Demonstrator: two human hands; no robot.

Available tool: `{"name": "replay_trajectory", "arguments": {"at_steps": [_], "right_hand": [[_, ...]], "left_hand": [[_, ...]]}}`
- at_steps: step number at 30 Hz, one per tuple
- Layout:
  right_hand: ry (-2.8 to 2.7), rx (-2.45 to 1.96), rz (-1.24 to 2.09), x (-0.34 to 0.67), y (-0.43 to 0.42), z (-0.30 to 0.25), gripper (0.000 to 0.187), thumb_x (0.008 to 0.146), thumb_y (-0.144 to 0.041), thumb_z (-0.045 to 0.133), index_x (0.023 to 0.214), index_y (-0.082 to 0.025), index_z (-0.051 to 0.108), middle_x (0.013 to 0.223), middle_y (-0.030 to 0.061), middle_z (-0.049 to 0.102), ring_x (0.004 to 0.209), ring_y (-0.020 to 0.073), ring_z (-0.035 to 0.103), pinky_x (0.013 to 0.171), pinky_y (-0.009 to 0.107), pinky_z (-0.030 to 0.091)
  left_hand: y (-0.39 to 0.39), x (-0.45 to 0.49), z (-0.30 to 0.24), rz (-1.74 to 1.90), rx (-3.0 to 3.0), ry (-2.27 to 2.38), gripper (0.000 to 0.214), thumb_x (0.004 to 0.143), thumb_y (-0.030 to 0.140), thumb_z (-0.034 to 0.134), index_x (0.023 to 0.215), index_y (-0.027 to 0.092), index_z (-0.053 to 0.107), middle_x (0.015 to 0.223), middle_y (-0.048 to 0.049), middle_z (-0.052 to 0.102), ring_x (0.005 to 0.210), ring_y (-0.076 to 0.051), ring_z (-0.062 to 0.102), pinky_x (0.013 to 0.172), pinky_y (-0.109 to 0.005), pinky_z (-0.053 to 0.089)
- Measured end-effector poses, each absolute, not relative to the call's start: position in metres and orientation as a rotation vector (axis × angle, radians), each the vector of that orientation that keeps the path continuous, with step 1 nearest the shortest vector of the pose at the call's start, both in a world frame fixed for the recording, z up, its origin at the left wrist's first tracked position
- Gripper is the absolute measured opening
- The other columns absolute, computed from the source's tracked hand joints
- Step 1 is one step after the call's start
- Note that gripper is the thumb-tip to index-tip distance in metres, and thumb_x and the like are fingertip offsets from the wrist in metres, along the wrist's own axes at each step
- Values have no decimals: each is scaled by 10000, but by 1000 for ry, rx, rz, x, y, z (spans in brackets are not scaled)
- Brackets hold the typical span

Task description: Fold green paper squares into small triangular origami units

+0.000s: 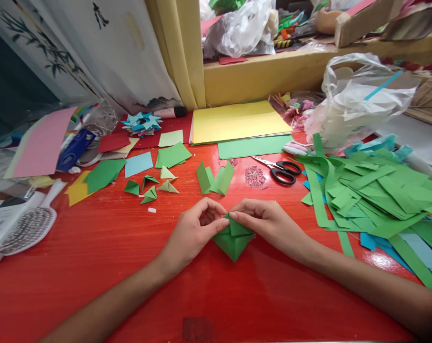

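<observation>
A folded green paper piece (233, 240) lies on the red table (130, 267), pointed toward me. My left hand (194, 231) pinches its upper left corner with thumb and forefinger. From the other side, my right hand (266, 221) presses its fingertips onto the top fold. Both hands meet at the paper's upper tip. Just beyond them stands another folded green paper (215, 178). Several small folded green triangles (151, 186) lie to the left of it.
Black-handled scissors (282, 170) lie beyond my right hand. A heap of green paper strips (373, 195) covers the right side. Yellow and green sheets (237, 121) lie at the back, a clear plastic bag (358, 100) to their right, a hairbrush (26, 228) at left.
</observation>
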State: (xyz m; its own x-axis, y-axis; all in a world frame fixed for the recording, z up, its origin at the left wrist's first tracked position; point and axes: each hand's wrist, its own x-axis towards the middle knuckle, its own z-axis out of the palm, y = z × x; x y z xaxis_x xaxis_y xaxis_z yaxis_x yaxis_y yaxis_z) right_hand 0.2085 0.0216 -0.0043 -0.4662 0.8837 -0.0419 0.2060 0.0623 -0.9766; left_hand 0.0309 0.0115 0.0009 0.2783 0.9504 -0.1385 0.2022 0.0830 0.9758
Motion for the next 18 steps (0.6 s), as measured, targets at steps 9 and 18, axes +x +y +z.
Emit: {"name": "replay_trajectory", "arguments": {"at_steps": [9, 18], "right_hand": [[-1741, -1075, 1565, 208, 25, -1, 224, 838, -351, 539, 758, -149, 591, 669, -2, 540, 596, 107, 486, 512, 204, 375], [-1573, -1157, 1476, 208, 22, -4, 280, 834, -397, 527, 678, -166, 524, 603, -25, 468, 544, 100, 431, 480, 213, 336]], "left_hand": [[11, 31, 5, 802, 1371, 1217, 149, 769, 280, 590, 706, 165, 520, 667, 35, 494, 640, -94, 455, 580, -202, 368], [13, 28, 6, 834, 1465, 1151, 119, 809, 312, 553, 789, 195, 551, 751, 19, 535, 705, -113, 503, 605, -208, 393]]}}
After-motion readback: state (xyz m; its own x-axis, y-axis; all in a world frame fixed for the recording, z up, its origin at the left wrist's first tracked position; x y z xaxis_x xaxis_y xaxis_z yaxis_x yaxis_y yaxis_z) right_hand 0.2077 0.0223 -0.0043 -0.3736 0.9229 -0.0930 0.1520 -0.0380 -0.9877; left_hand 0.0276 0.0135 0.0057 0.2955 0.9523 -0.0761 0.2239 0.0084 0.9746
